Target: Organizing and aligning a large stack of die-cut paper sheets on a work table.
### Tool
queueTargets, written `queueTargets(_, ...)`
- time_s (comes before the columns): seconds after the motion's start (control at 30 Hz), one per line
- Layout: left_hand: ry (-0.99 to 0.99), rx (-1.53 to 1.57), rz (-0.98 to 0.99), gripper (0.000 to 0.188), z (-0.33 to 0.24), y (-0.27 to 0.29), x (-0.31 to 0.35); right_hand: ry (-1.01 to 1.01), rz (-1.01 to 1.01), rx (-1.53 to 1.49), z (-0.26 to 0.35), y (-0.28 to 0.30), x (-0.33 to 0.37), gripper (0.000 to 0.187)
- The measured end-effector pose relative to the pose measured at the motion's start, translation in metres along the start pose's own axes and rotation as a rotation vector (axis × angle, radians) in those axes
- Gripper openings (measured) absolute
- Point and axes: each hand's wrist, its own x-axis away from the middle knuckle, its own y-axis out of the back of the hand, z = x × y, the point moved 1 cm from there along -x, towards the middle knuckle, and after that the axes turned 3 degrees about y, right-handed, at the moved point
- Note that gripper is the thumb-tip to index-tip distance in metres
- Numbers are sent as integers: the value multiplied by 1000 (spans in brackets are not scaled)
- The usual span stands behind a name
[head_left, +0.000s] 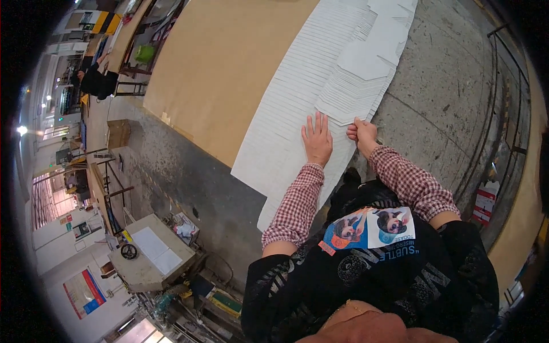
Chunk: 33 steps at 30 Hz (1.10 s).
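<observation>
A long spread of overlapping white die-cut cardboard sheets (274, 123) lies on the table in front of me, their edges forming many thin steps. My left hand (317, 142) rests flat on the sheets with its fingers stretched out, near the lower end of a fanned white pile (351, 94). Just right of it, my right hand (362, 135) is closed, with thumb and forefinger pinched at the edge of a white sheet by the pile's near corner. The curled fingers hide how much of the sheet is gripped. Checked sleeve covers are on both forearms.
A broad brown board surface (223, 63) extends left of the sheets. At the lower left stands a machine (151, 251) with a handwheel. A cardboard box (118, 133) sits on the floor, and a person in black (98, 83) is at a far bench. Metal rails (509, 86) run at right.
</observation>
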Motion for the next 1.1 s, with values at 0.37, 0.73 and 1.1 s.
queueTargets(0.37,75,148,-96,46,12,-11,3,-295,-38,-153,4,-6,19,26)
queueTargets(0.73,37,113,-107,47,10,-6,2,-179,-17,-181,4,-4,10,21)
queueTargets(1.1,35,61,-97,50,8,-6,4,-65,8,17,1,2,8,25)
